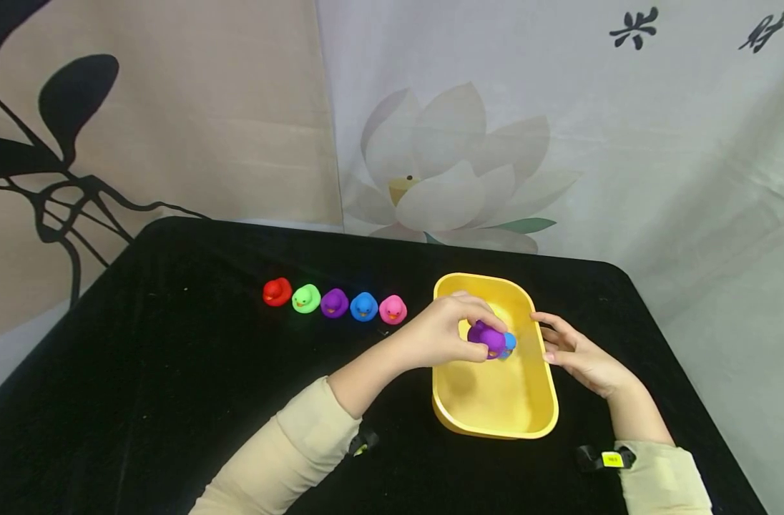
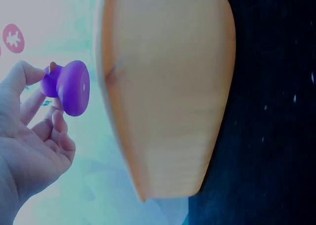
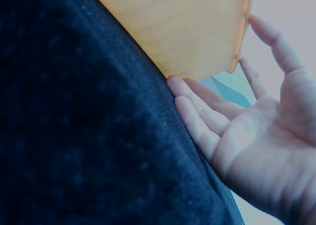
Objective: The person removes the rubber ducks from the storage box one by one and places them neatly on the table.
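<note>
Between thumb and fingers, my left hand [image 1: 445,330] pinches a purple rubber duck [image 1: 487,338] over the yellow bin [image 1: 453,422]. In the left wrist view the purple duck [image 2: 74,89] is outside the bin, apart from its rim [image 2: 100,62]. A blue duck [image 1: 511,343] shows inside the bin, partly hidden behind the purple one. My right hand [image 1: 585,357] is at the bin's right side with its fingers loosely extended. In the right wrist view, fingertips [image 3: 178,85] of that hand touch the bin's wall [image 3: 192,32] near its base.
Left of the bin, a row of ducks stands on the black cloth [image 1: 173,400]: red [image 1: 277,292], green [image 1: 306,298], purple [image 1: 335,303], blue [image 1: 364,307] and pink [image 1: 393,310]. A printed curtain [image 1: 237,107] hangs behind the table.
</note>
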Available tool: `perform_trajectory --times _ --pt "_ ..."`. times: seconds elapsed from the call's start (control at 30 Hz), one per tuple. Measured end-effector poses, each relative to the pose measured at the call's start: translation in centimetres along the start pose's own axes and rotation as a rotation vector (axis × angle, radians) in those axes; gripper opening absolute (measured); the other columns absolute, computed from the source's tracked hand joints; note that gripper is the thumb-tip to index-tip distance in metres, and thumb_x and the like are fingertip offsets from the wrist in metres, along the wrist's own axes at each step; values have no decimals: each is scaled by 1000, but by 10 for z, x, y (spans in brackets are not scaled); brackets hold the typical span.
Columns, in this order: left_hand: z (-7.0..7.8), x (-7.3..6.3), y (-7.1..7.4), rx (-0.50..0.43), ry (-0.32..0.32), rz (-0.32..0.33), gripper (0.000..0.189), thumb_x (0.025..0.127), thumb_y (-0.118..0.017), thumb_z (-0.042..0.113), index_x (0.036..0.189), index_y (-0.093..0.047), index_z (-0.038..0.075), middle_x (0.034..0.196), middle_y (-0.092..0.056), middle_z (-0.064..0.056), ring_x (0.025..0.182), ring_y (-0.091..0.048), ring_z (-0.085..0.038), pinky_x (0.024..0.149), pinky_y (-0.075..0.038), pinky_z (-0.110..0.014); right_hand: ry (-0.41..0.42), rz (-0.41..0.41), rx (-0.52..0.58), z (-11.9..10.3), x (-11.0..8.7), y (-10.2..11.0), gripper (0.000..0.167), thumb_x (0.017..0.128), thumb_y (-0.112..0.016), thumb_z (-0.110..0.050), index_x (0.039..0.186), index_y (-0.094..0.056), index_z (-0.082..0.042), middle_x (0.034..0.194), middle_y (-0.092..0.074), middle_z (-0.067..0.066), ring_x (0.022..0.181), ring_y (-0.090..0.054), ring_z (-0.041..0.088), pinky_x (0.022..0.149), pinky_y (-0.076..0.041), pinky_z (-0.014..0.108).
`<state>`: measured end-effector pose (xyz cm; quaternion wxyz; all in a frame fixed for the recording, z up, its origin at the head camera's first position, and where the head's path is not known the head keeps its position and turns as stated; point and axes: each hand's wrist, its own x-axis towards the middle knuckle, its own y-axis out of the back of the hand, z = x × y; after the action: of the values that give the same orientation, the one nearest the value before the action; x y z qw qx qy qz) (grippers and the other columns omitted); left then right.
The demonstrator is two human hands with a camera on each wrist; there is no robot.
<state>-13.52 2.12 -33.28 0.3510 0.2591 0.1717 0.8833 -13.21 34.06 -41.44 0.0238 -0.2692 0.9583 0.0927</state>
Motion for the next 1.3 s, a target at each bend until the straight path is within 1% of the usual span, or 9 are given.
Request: perform_trajectory --times 0.17,0.27,0.4,0.63,0.77,0.87,0.97,1.13,1.3 --pt "-2 -8 11 8 10 17 29 78 -74 8 108 -73 9 103 -65 6 99 -51 -9 77 -50 -26 -2 10 -7 0 -1 -1 56 96 -53 -5 145 -26 -11 138 -41 16 113 -56 23 94 -44 30" --pt "-2 -13 19 23 34 36 29 78 -74 7 106 -73 9 103 -65 5 100 -51 -11 77 -51 -27 4 2 -3 -1 -1 -1 56 96 -52 -3 145 -26 -10 138 -42 14 113 -57 22 93 -45 29" --pt "-4 -21 28 47 61 70 28 77 -74 9 105 -74 12 105 -65 8 99 -49 -11 75 -52 -29 12 -6 4 -3 -1 -1 56 96 -52 -3 145 -26 -9 137 -43 14 112 -57 21 92 -45 29" --pt "-10 -35 45 54 21 108 25 77 -75 9 102 -74 13 103 -64 10 95 -48 -12 76 -52 -39 2 1 -11 -3 -1 -1 55 97 -51 -4 145 -26 -12 141 -36 21 112 -56 22 93 -45 30" --pt "-13 -43 55 50 13 127 26 77 -74 7 103 -74 11 104 -65 8 96 -49 -14 75 -53 -39 9 0 -12 -1 -1 -1 55 97 -51 -4 145 -25 -13 141 -35 20 112 -56 23 94 -45 30" --pt "-14 -49 62 55 24 143 28 76 -73 5 104 -74 11 105 -65 6 97 -50 -16 73 -54 -35 16 -8 -6 -1 0 -1 56 97 -51 -3 145 -26 -13 140 -37 17 112 -56 23 94 -45 31" --pt "-15 -54 69 52 41 154 29 76 -72 4 103 -74 11 106 -64 5 98 -50 -16 73 -54 -36 19 -12 -2 0 0 0 55 97 -51 -3 145 -26 -12 139 -39 15 112 -56 23 94 -45 31" --pt "-17 -63 80 37 58 175 30 75 -71 1 103 -74 10 106 -64 3 100 -49 -19 73 -55 -42 18 -10 -6 1 -1 0 56 97 -51 -4 146 -25 -13 141 -37 17 113 -56 24 94 -45 31" --pt "-19 -72 89 48 74 196 31 75 -70 -1 103 -74 10 106 -63 2 99 -49 -20 73 -54 -41 18 -11 -9 1 -2 1 57 97 -51 -5 146 -24 -13 143 -33 21 114 -55 23 94 -44 31"
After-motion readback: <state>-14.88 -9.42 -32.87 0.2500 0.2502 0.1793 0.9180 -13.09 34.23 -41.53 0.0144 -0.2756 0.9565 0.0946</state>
